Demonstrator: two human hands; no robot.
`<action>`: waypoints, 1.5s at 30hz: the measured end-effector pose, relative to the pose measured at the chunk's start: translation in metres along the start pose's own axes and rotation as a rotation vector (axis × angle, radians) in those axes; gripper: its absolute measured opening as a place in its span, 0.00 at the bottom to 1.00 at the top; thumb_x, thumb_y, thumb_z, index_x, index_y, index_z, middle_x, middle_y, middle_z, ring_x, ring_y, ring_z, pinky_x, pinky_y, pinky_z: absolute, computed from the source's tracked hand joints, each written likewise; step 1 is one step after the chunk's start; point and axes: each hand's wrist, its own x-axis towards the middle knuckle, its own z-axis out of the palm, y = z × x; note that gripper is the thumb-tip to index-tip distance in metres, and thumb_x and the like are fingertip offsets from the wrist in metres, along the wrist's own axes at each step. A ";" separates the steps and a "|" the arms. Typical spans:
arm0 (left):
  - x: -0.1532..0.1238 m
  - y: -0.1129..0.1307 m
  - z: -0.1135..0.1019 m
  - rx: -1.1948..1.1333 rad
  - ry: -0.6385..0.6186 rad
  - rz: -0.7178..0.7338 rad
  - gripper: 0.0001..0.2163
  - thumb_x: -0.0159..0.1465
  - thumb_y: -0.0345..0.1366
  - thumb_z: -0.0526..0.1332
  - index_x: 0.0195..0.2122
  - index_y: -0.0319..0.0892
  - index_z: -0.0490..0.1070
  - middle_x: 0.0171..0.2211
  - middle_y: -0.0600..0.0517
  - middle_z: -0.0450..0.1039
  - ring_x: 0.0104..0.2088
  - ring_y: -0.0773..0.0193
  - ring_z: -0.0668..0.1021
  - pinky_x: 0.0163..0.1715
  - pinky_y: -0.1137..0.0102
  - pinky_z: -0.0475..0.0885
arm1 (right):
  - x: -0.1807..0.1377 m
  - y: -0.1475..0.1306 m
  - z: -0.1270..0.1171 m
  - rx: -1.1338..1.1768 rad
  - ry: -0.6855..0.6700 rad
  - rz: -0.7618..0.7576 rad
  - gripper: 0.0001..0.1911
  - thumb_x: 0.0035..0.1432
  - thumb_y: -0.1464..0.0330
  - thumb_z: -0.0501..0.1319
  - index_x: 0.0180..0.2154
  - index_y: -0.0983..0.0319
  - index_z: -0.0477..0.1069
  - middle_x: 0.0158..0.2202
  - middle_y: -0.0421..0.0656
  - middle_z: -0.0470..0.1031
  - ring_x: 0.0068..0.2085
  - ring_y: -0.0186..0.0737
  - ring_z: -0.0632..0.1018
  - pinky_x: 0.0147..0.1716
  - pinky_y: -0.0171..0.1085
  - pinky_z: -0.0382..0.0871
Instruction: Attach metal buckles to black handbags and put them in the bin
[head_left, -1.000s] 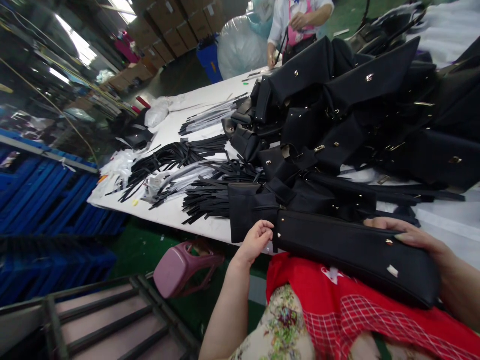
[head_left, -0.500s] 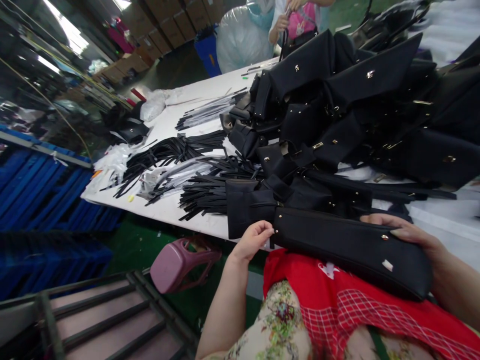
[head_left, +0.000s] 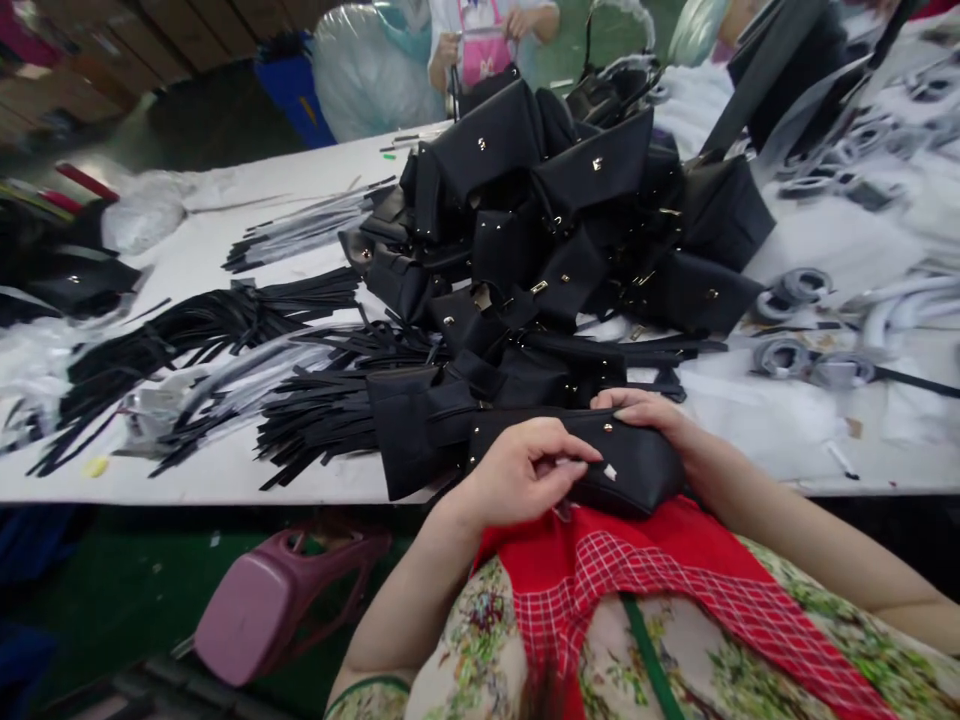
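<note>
A long black handbag (head_left: 651, 470) lies on its side at the table's front edge, against the red apron, with small gold studs and a small whitish piece on the face turned up. My right hand (head_left: 637, 408) grips its far edge near the right end, thumb on top. Over the middle of the bag is my left hand (head_left: 529, 470), its thumb and forefinger nearly together just left of the whitish piece. Whatever those fingertips pinch, if anything, is too small to make out. Behind the hands rises a pile of black handbags (head_left: 480, 150) with gold clasps.
Black straps (head_left: 315, 415) lie in bundles on the white table (head_left: 225, 485) at left. Rolls of grey-white strip (head_left: 784, 358) and white sheets are at right. A pink stool (head_left: 247, 605) stands below the front edge. Another person (head_left: 491, 35) works across the table.
My left hand has moved from the bag's left end to its middle, near the whitish piece. My right hand still holds the bag. The camera view has swung to the right.
</note>
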 end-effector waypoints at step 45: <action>-0.046 -0.055 -0.048 -1.094 0.505 -0.130 0.10 0.54 0.35 0.62 0.22 0.38 0.61 0.24 0.55 0.57 0.20 0.75 0.59 0.15 0.79 0.51 | 0.044 0.013 0.003 -1.660 0.113 -0.289 0.23 0.49 0.62 0.65 0.48 0.64 0.74 0.44 0.52 0.74 0.47 0.55 0.74 0.49 0.48 0.67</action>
